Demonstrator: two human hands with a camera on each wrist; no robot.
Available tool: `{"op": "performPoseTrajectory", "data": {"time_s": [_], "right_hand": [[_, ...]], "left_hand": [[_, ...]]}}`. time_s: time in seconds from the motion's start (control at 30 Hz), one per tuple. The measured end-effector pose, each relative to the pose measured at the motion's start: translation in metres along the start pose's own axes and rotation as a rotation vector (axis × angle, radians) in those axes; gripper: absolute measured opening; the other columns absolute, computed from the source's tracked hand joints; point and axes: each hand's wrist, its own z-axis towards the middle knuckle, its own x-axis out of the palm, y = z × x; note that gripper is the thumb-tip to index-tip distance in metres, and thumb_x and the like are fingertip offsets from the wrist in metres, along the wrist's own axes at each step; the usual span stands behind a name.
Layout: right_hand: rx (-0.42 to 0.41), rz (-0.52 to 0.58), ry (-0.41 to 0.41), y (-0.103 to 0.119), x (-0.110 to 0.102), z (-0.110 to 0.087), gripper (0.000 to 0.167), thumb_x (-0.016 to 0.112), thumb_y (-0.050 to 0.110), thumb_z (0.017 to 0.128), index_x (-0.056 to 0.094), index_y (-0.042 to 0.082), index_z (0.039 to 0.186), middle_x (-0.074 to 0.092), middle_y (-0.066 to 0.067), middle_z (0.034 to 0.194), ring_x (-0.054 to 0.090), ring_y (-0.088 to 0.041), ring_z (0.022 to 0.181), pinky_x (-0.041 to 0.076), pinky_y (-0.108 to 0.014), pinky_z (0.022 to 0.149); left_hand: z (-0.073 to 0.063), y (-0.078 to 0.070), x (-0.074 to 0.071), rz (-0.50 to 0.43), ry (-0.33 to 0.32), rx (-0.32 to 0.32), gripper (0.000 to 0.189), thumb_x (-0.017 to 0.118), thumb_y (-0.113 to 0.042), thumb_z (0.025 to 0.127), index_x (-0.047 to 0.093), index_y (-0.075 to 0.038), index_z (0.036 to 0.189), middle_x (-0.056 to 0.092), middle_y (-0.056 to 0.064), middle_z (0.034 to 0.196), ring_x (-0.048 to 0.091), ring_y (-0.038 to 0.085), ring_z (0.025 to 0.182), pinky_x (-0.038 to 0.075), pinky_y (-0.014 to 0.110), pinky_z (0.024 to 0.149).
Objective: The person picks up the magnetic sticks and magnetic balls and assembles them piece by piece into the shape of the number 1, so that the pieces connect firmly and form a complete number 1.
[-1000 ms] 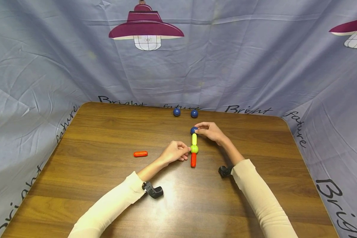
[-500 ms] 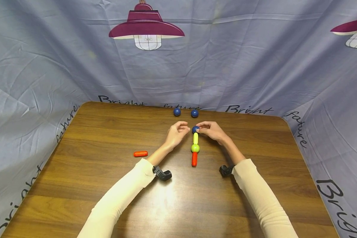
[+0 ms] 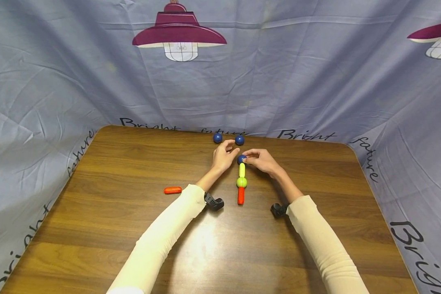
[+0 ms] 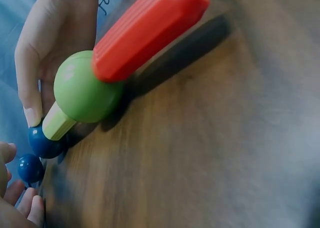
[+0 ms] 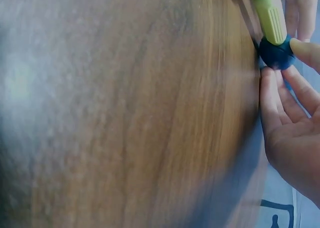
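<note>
My right hand (image 3: 261, 161) pinches a blue ball (image 3: 240, 159) between thumb and fingers. That ball sits at the far end of a straight row: a yellow ribbed rod (image 3: 242, 170), a green ball (image 3: 241, 182), then a red ribbed rod (image 3: 241, 196) nearest me. In the right wrist view, the yellow rod's end meets the blue ball (image 5: 275, 55). Holding nothing, my left hand (image 3: 223, 157) reaches just left of the row with loosely bent fingers. Its fingertips lie close to a loose blue ball (image 3: 239, 139) near the back edge, seen past the fingers in the left wrist view.
Another blue ball (image 3: 217, 138) rests near the back edge, to the left. A second red rod (image 3: 172, 190) lies on the wooden table (image 3: 132, 163) beside my left sleeve. A grey-blue curtain (image 3: 213, 90) hangs behind the table and along its sides.
My left hand has left the green ball and moved away from me, toward the blue balls at the back. The right hand keeps its pinch on the blue ball, almost in place.
</note>
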Motion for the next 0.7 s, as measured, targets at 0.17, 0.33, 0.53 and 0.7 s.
{"op": "performPoseTrajectory", "data": {"time_s": [0.17,0.33,0.53,0.7], "right_hand": [[0.002,0.011,-0.009,-0.003,-0.003,0.0,0.038,0.071,0.018,0.093,0.065,-0.001,0.125,0.066,-0.018,0.119,0.062,-0.029,0.111,0.049,-0.039,0.093],[0.01,0.006,-0.003,-0.002,-0.003,-0.001,0.038,0.069,0.019,0.093,0.065,0.001,0.126,0.066,-0.017,0.118,0.061,-0.028,0.11,0.048,-0.037,0.092],[0.016,0.016,-0.017,-0.002,-0.003,-0.002,0.037,0.069,0.019,0.094,0.065,0.0,0.125,0.066,-0.017,0.116,0.061,-0.027,0.108,0.048,-0.035,0.089],[0.016,0.021,-0.023,-0.003,-0.003,-0.001,0.038,0.07,0.02,0.093,0.065,-0.001,0.125,0.066,-0.018,0.116,0.061,-0.027,0.108,0.048,-0.035,0.09]], "left_hand": [[0.009,-0.002,0.006,0.024,-0.013,0.013,0.044,0.069,-0.015,0.096,0.057,-0.001,0.135,0.058,0.016,0.134,0.057,0.029,0.122,0.048,0.031,0.099],[0.019,-0.005,0.009,0.024,-0.025,-0.004,0.046,0.069,-0.014,0.096,0.055,0.0,0.137,0.057,0.016,0.136,0.056,0.03,0.123,0.048,0.03,0.099],[0.028,-0.008,0.014,0.07,-0.029,-0.015,0.045,0.069,-0.015,0.096,0.055,-0.002,0.137,0.057,0.014,0.136,0.056,0.028,0.122,0.047,0.026,0.098],[0.034,-0.007,0.018,0.121,-0.039,0.002,0.046,0.071,-0.014,0.094,0.056,-0.003,0.137,0.057,0.014,0.134,0.056,0.026,0.12,0.047,0.027,0.098]]}}
